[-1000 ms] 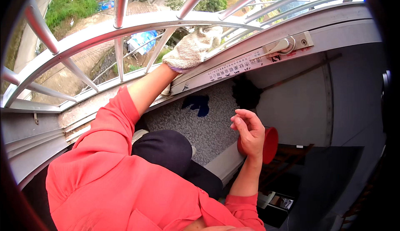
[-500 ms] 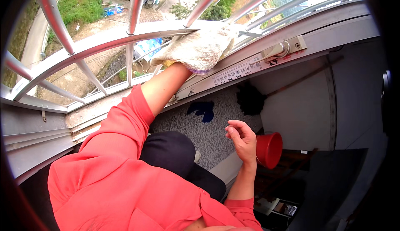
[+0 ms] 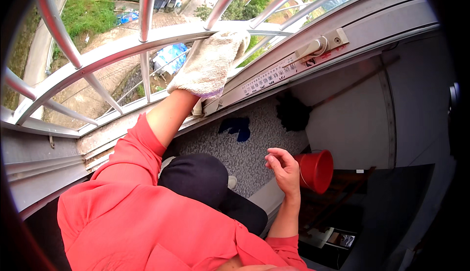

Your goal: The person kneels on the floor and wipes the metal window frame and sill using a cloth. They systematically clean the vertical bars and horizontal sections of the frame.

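Observation:
My left hand (image 3: 188,97) reaches out through the window, wrapped in a cream terry cloth (image 3: 213,60) that hides its fingers. The cloth lies over the curved metal rail (image 3: 115,51) of the window guard, where the hand appears to be closed round it. Bare wrist shows below the cloth, near the window frame. My right hand (image 3: 285,172) hangs in the air beside a red bucket (image 3: 320,172), fingers loosely bent and apart, with nothing in them.
Silvery upright bars (image 3: 147,11) rise from the rail. A window sash (image 3: 274,78) with a latch (image 3: 320,46) runs to the upper right. Below lie a dark blue cloth (image 3: 240,128) on speckled flooring and a black mop head (image 3: 292,112) with a long handle.
My left hand and the cloth have shifted left along the rail, and the cloth looks more upright. My right hand has stayed almost in place. The view has moved slightly.

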Demonstrator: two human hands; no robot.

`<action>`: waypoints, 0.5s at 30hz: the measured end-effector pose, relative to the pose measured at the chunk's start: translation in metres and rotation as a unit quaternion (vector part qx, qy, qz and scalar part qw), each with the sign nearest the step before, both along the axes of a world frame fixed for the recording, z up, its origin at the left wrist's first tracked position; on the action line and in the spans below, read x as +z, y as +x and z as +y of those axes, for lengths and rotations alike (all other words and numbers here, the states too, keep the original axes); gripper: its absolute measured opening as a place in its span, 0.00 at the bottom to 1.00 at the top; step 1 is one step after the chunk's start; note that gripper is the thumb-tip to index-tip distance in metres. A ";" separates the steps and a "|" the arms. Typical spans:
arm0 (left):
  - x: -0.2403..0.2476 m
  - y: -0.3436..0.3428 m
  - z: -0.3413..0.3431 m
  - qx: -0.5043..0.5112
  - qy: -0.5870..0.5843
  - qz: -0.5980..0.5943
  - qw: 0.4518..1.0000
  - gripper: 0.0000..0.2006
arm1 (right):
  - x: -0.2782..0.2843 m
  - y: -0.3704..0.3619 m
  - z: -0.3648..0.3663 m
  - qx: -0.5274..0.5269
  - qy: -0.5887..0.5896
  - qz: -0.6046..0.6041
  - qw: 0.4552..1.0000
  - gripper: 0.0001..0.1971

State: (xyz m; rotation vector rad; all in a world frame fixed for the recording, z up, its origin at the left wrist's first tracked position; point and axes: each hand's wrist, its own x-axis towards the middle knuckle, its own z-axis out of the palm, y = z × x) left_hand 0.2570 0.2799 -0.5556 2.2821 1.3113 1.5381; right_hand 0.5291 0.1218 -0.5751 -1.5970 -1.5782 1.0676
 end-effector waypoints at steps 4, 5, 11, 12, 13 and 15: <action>0.000 0.018 0.026 0.024 -0.049 0.026 0.998 0.06 | 0.005 -0.006 -0.006 0.003 0.005 -0.015 1.000 0.09; -0.016 0.021 0.040 0.025 -0.039 -0.006 0.999 0.06 | 0.006 -0.006 -0.006 0.005 0.007 -0.007 1.000 0.09; -0.031 -0.001 0.016 0.068 -0.043 0.021 0.997 0.08 | 0.003 0.006 -0.017 -0.004 0.008 0.000 1.000 0.09; -0.032 -0.004 0.002 0.070 -0.015 -0.054 0.996 0.08 | 0.002 0.008 -0.019 -0.006 0.006 0.002 1.000 0.10; -0.034 -0.009 -0.010 0.074 0.011 -0.129 0.989 0.07 | 0.000 0.008 -0.020 -0.005 0.002 0.005 1.000 0.10; -0.036 -0.015 -0.004 -0.026 -0.115 -0.159 0.980 0.06 | -0.004 0.010 -0.022 -0.017 0.008 0.018 1.000 0.09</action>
